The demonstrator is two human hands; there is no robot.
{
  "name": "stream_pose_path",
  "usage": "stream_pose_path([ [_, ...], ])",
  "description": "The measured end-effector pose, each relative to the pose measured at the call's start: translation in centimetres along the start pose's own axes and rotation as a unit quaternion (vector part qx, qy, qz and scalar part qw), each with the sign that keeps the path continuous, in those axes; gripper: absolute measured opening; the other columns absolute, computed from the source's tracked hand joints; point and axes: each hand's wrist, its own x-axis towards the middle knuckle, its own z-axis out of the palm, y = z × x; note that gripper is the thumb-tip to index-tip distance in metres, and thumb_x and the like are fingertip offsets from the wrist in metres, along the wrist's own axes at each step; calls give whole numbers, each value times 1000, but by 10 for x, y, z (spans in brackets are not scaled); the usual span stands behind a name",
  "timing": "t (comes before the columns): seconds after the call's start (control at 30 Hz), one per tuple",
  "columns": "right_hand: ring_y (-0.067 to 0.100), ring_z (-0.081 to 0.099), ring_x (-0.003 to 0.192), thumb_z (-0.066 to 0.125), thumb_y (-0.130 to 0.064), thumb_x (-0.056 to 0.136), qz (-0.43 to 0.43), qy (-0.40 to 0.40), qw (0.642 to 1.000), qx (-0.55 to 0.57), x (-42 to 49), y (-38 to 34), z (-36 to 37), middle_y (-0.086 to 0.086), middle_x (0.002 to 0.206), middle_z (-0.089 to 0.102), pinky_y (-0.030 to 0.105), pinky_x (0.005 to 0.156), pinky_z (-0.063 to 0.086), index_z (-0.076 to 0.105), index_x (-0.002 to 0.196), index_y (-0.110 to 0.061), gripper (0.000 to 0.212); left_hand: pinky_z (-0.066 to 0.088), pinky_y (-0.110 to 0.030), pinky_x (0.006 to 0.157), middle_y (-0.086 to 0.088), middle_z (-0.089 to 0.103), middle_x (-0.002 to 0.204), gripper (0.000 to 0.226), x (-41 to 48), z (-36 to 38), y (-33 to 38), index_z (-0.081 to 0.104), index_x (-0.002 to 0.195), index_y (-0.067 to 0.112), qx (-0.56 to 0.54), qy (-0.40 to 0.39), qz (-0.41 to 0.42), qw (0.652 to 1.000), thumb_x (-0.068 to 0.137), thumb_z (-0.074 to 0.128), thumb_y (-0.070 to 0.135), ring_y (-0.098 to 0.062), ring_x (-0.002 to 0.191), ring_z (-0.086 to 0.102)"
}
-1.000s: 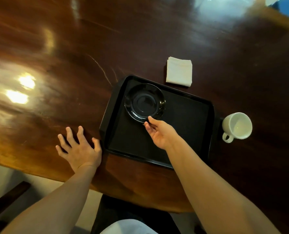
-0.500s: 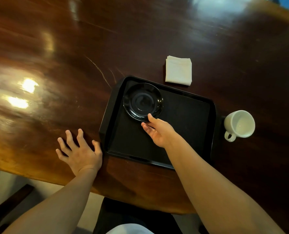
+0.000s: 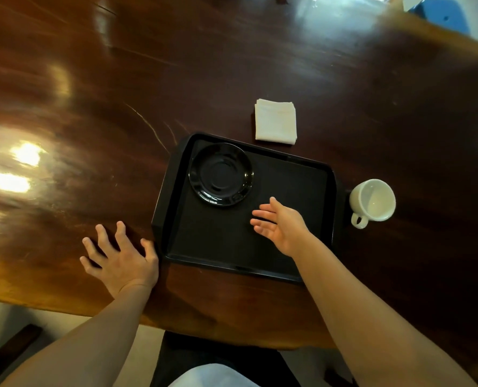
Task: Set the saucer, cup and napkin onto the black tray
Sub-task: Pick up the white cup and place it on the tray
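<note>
The black saucer lies in the far left corner of the black tray. A white cup stands on the table just right of the tray, its handle toward me. The folded white napkin lies on the table beyond the tray's far edge. My right hand hovers open over the tray's middle, apart from the saucer and holding nothing. Fingers spread, my left hand rests flat on the table, its thumb at the tray's near left corner.
The tray sits on a dark glossy wooden table whose near edge runs just under my forearms. A blue object shows at the far right corner. Bright light reflections lie on the table's left side.
My right hand has let go of the saucer's rim and drawn back to the right, now open over the tray. The saucer stays on the tray. My left hand has hardly moved.
</note>
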Motion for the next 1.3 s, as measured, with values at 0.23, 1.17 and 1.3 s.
stream_pose_path([
  [0.23, 22, 65, 85, 43, -33, 107, -65, 168, 983, 41, -16, -19, -87, 8, 98, 66, 34, 68, 53, 58, 128, -3, 40, 5, -64, 121, -14, 19, 167, 60, -2, -2, 1, 36, 151, 23, -9, -9, -2, 1000, 98, 51, 46, -41, 156, 6],
  [1.17, 16, 57, 87, 60, -40, 95, -11, 238, 946, 219, 18, -30, -166, 8, 109, 64, 26, 63, 46, 67, 103, -8, 34, 6, -65, 121, -15, 20, 166, 60, -2, 2, 0, 35, 151, 21, -2, 3, 2, 1000, 97, 52, 43, -42, 155, 8],
  [1.3, 15, 56, 83, 55, -28, 100, -36, 235, 937, 257, 16, -40, -166, 8, 101, 59, 24, 58, 45, 58, 118, -8, 27, 5, -64, 121, -15, 20, 167, 60, -2, 1, 1, 35, 151, 21, -2, 0, -1, 1000, 98, 52, 43, -42, 156, 7],
])
